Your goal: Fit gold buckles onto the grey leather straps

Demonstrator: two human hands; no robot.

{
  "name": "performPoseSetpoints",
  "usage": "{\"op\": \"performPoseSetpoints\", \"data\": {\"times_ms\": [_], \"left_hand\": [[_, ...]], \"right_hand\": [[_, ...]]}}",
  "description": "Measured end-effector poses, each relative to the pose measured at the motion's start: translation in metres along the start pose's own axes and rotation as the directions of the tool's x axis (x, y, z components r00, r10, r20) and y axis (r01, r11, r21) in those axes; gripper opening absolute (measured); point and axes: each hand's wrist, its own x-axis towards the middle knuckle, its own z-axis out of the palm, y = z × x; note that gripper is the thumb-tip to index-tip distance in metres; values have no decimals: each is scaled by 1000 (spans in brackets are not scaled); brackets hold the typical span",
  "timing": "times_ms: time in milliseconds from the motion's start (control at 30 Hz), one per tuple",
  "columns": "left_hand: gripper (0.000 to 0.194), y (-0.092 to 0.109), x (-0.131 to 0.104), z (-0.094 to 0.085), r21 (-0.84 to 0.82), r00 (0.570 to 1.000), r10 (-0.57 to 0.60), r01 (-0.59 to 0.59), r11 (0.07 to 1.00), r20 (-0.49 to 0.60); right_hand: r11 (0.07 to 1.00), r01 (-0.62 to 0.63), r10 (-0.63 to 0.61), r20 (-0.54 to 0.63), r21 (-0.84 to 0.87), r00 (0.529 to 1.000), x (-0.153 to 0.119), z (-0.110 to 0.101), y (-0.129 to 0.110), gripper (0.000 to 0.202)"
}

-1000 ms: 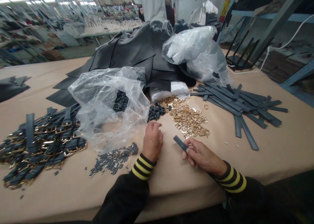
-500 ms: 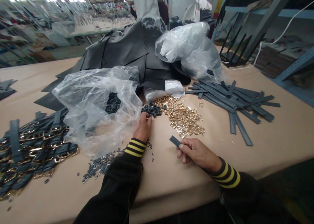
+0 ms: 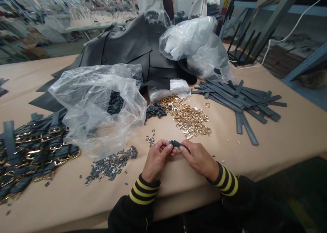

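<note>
Both hands meet above the table near its front edge. My right hand (image 3: pixel 199 157) is closed on a short dark grey strap (image 3: pixel 177 144), which points left between thumb and fingers. At the strap's left end, my left hand (image 3: pixel 157 158) pinches a small dark strap loop (image 3: pixel 171 142). Whether the loop is around the strap or only against its tip, I cannot tell. Behind the hands lie a small heap of dark loops (image 3: pixel 155 110) and a pile of gold buckles (image 3: pixel 190 119). Tiny dark cut pieces (image 3: pixel 109 166) are scattered left of my left hand.
Buckled straps (image 3: pixel 33 151) pile up at the left. A clear plastic bag (image 3: pixel 97 86) holds more loops. Long dark strips (image 3: pixel 240 98) lie at the right, before a black router (image 3: pixel 241 57). Dark sheets (image 3: pixel 122 49) and another plastic bag (image 3: pixel 190 39) stand behind.
My left hand has come from the loop heap back towards me with a loop, meeting the strap. My right hand has shifted slightly left with the strap.
</note>
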Motion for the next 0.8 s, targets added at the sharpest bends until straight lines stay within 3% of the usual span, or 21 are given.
{"op": "performPoseSetpoints", "data": {"times_ms": [133,233,300,400,433,500,567,700,800], "left_hand": [[17,-1,-3,0,209,998,71,-68,975,-3],[12,-6,-5,1,476,976,208,-213,853,64],[9,-9,-6,2,661,931,338,-342,667,141],[12,-18,-6,5,814,823,513,-461,353,243],[15,-21,-7,7,829,783,563,-482,284,263],[19,-29,-9,12,830,730,630,-505,237,264],[18,-34,-13,17,803,740,640,-501,322,205],[11,-31,-17,21,570,891,448,-332,752,-72],[14,-18,-12,18,393,931,314,-222,892,-185]], "right_hand": [[999,32,-29,85,-25,996,-1,-7,4,17],[997,77,-80,196,21,977,0,-12,8,19],[992,71,-92,222,101,971,-1,-12,11,21],[947,-3,-72,222,320,973,-3,-7,12,25],[925,-25,-60,208,380,976,-4,-5,12,26],[909,-33,-29,140,416,990,-4,0,11,27],[933,-14,-9,64,359,998,-3,2,11,26],[964,5,-19,47,267,999,-1,-2,10,24],[959,5,-24,65,282,998,-1,-6,10,23]]}}
